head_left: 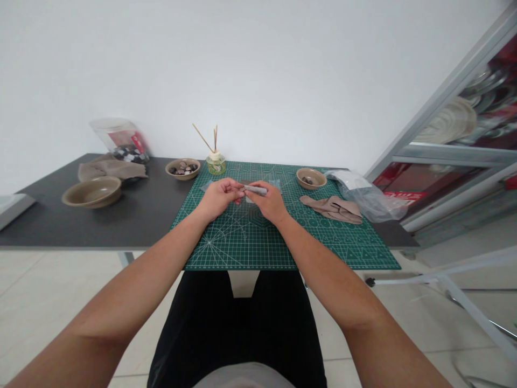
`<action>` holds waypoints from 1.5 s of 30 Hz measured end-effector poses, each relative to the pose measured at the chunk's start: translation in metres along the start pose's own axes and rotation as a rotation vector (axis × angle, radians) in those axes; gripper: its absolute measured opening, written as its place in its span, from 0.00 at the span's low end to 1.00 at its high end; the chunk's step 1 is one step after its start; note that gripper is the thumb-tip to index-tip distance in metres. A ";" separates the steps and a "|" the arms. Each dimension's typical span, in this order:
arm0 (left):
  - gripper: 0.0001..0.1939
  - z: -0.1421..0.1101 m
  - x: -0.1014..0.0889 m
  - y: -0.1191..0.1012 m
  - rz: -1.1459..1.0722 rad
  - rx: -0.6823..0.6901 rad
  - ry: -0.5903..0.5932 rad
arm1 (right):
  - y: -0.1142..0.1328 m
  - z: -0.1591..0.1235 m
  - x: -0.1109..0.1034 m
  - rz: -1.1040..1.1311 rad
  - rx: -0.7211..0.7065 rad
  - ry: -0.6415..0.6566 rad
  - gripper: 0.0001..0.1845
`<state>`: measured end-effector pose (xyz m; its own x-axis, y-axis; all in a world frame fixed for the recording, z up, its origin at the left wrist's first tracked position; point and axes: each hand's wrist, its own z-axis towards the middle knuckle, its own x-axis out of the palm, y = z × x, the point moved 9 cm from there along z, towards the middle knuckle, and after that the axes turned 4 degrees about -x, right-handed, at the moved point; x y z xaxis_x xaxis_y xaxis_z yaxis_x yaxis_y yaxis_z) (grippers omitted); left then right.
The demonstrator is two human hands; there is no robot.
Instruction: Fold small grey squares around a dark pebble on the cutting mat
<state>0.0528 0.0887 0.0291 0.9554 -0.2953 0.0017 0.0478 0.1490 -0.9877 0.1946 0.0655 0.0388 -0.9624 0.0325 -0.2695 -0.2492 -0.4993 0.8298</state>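
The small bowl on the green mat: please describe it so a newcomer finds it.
On the dark table lies a green mat. Near its far right corner, beyond a brown cloth, is the small bowl. Unlike the fuller bowl left of the mat, it holds few pieces.

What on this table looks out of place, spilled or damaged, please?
I see nothing clearly spilled or damaged. The brown cloth on the right part of the green mat lies bunched rather than flat, and the clear plastic bag beside it is crumpled. Both look merely untidy.
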 end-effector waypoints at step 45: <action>0.14 0.000 -0.011 -0.004 0.200 0.115 -0.070 | -0.010 0.003 0.015 0.190 0.025 0.075 0.14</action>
<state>0.0426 0.0916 0.0330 0.9669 -0.1838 -0.1770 -0.1149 0.3057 -0.9452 0.1828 0.0739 0.0279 -0.9819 -0.1257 -0.1419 -0.0673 -0.4688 0.8808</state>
